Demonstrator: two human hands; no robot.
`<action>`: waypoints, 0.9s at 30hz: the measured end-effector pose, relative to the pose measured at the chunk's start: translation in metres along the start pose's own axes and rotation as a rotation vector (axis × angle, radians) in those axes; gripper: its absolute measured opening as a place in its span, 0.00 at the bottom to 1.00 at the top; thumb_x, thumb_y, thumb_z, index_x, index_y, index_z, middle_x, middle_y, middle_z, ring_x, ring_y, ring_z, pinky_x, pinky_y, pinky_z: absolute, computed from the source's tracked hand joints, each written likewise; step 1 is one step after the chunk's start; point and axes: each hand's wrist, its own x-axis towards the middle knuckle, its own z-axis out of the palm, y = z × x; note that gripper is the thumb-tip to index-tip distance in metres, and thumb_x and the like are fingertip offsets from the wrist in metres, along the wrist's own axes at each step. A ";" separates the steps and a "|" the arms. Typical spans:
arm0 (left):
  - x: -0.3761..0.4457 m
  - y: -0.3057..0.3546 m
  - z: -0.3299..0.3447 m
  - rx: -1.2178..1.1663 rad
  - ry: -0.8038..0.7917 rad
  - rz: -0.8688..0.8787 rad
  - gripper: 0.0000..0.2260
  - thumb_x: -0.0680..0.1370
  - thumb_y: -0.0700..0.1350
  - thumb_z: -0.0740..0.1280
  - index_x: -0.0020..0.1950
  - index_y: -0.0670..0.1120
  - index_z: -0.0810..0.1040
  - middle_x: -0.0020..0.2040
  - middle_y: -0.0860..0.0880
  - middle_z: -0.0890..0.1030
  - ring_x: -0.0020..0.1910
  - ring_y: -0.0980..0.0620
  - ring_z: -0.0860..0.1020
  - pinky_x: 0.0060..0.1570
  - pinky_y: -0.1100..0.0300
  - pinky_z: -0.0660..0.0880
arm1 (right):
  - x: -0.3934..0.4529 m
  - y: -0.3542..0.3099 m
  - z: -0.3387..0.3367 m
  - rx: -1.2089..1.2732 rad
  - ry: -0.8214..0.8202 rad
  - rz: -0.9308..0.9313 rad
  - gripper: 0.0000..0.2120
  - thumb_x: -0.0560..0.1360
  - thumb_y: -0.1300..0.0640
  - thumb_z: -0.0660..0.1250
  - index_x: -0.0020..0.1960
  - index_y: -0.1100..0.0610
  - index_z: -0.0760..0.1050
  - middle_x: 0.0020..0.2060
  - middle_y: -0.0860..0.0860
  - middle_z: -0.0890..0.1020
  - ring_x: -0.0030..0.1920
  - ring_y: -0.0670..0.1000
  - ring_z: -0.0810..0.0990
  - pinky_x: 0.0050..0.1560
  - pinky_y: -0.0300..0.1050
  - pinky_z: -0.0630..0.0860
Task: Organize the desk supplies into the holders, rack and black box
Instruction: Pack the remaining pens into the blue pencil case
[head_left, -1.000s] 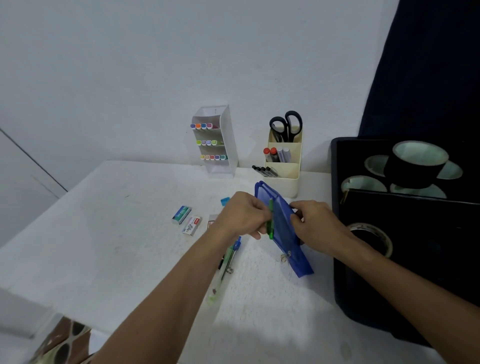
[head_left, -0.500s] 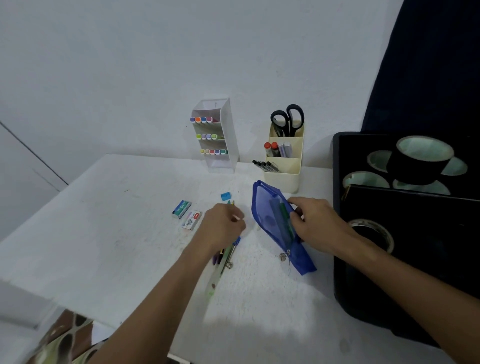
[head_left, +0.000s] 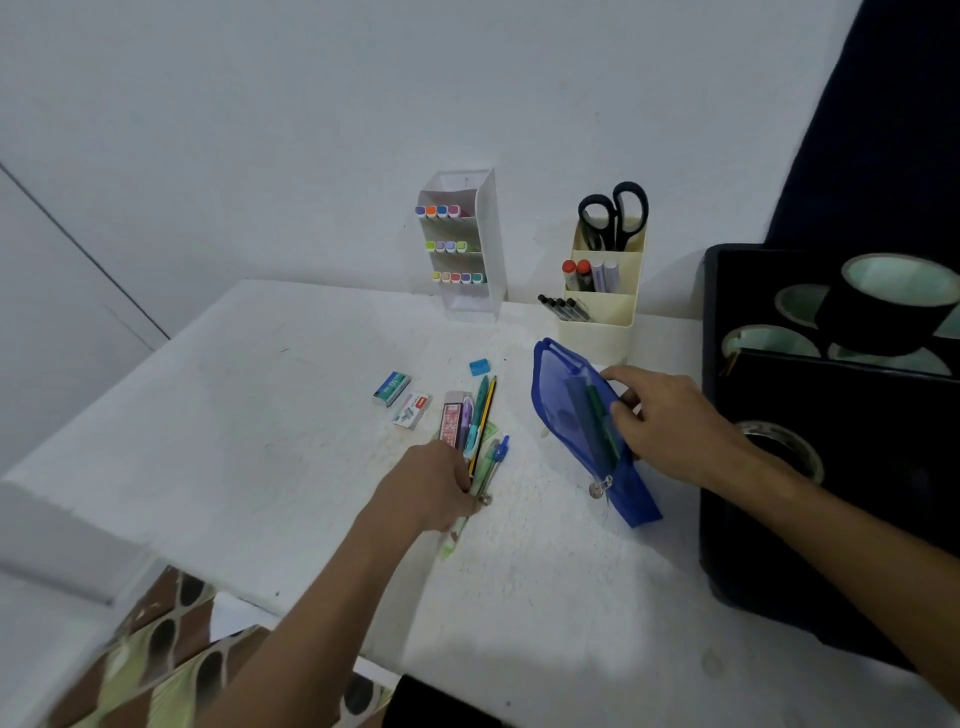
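Two hands busy on the white worktop (head_left: 291, 415): left hand (head_left: 434, 491) curls its fingers onto the loose pens and pencils (head_left: 480, 431). Right hand (head_left: 670, 421) grips the blue pouch (head_left: 571, 415), propped open beside the black box (head_left: 831, 467).

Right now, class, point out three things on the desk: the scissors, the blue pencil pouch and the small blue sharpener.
scissors (head_left: 614, 214): head view, on the black handle loops.
blue pencil pouch (head_left: 563, 410): head view, on its translucent side.
small blue sharpener (head_left: 480, 367): head view, on its top face.
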 end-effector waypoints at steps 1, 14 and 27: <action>-0.001 0.000 0.000 0.012 0.007 0.003 0.13 0.71 0.53 0.74 0.49 0.45 0.82 0.44 0.46 0.84 0.38 0.51 0.83 0.47 0.55 0.81 | -0.001 -0.001 0.000 -0.006 0.000 -0.003 0.19 0.79 0.59 0.59 0.70 0.53 0.67 0.46 0.53 0.81 0.37 0.48 0.80 0.36 0.38 0.77; -0.006 0.064 -0.040 -0.575 0.029 0.117 0.06 0.72 0.41 0.72 0.45 0.40 0.82 0.33 0.46 0.82 0.28 0.56 0.81 0.33 0.62 0.81 | -0.002 -0.004 -0.004 0.005 0.025 -0.025 0.15 0.79 0.61 0.59 0.64 0.59 0.73 0.47 0.57 0.81 0.42 0.55 0.81 0.45 0.51 0.81; 0.027 0.109 -0.010 -0.522 0.099 0.205 0.09 0.75 0.44 0.67 0.40 0.41 0.83 0.37 0.42 0.84 0.32 0.49 0.81 0.33 0.59 0.80 | -0.002 -0.002 -0.004 0.042 0.021 -0.043 0.12 0.78 0.61 0.59 0.59 0.59 0.75 0.46 0.56 0.82 0.41 0.54 0.81 0.44 0.51 0.81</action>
